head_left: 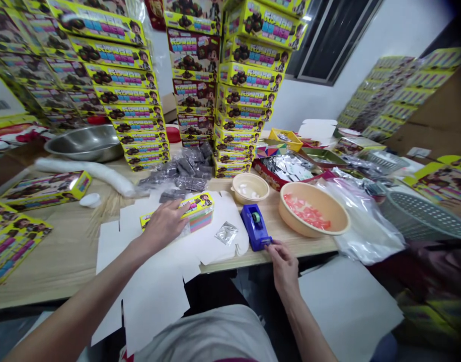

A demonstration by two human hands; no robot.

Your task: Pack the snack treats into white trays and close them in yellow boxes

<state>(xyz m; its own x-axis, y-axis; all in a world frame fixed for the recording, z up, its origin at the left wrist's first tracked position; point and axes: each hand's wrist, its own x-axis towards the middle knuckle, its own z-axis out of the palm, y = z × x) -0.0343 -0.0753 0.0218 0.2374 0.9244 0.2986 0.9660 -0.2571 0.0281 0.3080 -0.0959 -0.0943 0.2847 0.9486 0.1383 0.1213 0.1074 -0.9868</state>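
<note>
My left hand (pixel 165 222) rests on top of a yellow printed box (pixel 195 211) that lies on white flat cardboard sheets (pixel 155 281) on the wooden table (pixel 60 261); its fingers curl over the box's near edge. My right hand (pixel 282 262) reaches to the front end of a blue tape dispenser (pixel 255 226) at the table's near edge, fingertips pinched at its cutter. A small silver foil packet (pixel 226 233) lies between the box and the dispenser.
Tall stacks of yellow boxes (pixel 241 90) stand behind. Near them are a beige bowl of pink pieces (pixel 311 211), a small beige bowl (pixel 250 187), grey packets (pixel 185 171), a steel basin (pixel 85 142), a grey basket (pixel 423 216) and clear plastic bags (pixel 366 226).
</note>
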